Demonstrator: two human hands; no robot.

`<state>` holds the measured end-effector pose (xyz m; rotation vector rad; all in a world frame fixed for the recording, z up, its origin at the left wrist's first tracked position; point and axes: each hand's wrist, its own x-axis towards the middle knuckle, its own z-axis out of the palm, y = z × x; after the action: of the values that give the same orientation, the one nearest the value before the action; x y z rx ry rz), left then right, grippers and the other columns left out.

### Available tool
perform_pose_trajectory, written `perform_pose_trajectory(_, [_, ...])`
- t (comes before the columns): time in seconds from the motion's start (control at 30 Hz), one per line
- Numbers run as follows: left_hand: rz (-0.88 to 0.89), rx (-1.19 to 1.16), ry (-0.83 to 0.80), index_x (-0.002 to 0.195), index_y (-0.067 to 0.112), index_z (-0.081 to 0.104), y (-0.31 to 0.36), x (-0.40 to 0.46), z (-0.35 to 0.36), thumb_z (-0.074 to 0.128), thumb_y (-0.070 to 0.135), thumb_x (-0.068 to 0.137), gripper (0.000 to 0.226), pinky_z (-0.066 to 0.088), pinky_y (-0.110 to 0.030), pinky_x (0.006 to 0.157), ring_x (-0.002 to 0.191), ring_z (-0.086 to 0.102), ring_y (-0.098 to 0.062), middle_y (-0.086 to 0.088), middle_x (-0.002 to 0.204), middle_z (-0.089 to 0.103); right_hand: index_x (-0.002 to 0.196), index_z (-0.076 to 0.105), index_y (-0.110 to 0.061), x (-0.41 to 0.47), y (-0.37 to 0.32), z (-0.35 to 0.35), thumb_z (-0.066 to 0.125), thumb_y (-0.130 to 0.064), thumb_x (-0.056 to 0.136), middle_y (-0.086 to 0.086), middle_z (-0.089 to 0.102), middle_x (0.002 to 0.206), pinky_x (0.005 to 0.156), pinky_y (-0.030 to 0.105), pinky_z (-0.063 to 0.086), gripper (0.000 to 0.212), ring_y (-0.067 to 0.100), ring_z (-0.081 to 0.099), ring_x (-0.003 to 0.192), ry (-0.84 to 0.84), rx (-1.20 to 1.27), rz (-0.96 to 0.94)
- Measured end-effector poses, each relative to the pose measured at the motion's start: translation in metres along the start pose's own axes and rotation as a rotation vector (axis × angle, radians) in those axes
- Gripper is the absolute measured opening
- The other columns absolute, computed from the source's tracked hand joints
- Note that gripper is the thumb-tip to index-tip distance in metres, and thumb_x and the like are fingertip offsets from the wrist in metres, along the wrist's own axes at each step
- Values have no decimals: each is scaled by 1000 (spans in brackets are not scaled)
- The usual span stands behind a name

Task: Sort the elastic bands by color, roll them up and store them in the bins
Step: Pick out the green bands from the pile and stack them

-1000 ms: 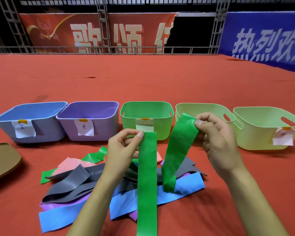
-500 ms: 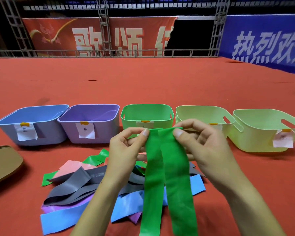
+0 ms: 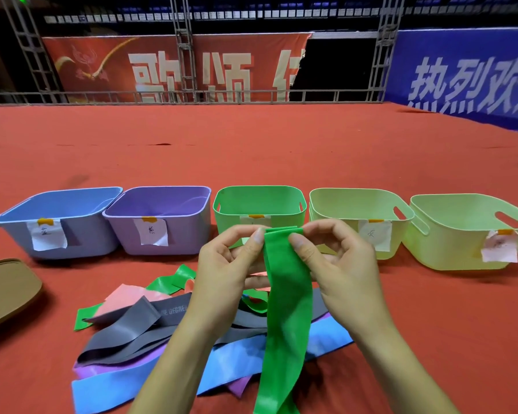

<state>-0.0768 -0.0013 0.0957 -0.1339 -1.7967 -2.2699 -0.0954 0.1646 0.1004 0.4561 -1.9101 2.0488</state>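
Where band sits: green band (image 3: 284,297) top edge pinched between left hand (image 3: 228,270) and right hand (image 3: 338,270), hanging.
Surface: red carpet (image 3: 251,144); banners behind.

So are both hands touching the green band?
Touching. The head view shows the left hand and the right hand each pinching the top edge of the green band between thumb and fingers, with no gap.

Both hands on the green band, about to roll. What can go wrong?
1. The green band is pinched only at its top edge by the left hand and right hand; its doubled layers may slip apart and roll crooked.
2. Its tail hangs over the pile and could drag other bands along.
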Motion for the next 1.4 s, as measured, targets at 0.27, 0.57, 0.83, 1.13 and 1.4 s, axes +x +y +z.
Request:
perform_pose_trajectory(0.27, [16, -33, -26, 114, 6, 71, 0, -4, 5, 61, 23, 104, 22, 66, -40, 67, 88, 81, -30, -16, 98, 82, 93, 70, -11, -5, 1, 6, 81, -15, 91, 1, 76, 86, 69, 35, 63, 11, 14, 74, 73, 114, -12, -1])
perform_pose_trajectory(0.57, [41, -14, -30, 113, 1, 70, 3, -7, 11, 65, 28, 98, 31, 65, -37, 66, 88, 81, -32, -19, 96, 81, 91, 71, -13, -4, 2, 6, 82, -16, 90, 0, 77, 86, 71, 35, 64, 12, 14, 74, 75, 150, -54, -18])
perform_pose_trajectory(0.83, [168, 48, 81, 104, -1, 69, 9, -7, 6, 72, 10, 96, 14, 61, -29, 56, 73, 80, -24, -16, 83, 81, 95, 66, -26, -4, 12, 4, 81, -54, 82, -4, 71, 84, 71, 42, 59, 35, 15, 69, 75, 90, -247, -31])
perform_pose_trajectory(1.13, [280, 37, 222, 104, 2, 69, 37, -9, -10, 73, 11, 98, 12, 61, -32, 54, 71, 79, -26, -16, 83, 81, 134, 64, -14, -15, 18, 8, 72, -16, 101, 6, 77, 122, 101, 53, 58, 33, 26, 74, 114, -703, -99, 247])
perform_pose_trajectory(1.4, [244, 14, 284, 102, 5, 69, 38, 2, -28, 73, 12, 99, 8, 53, -27, 47, 63, 74, -19, -14, 79, 80, 129, 47, 9, -26, 21, 16, 49, -19, 112, 35, 72, 111, 89, 57, 63, 33, 41, 75, 96, -916, 222, 506])
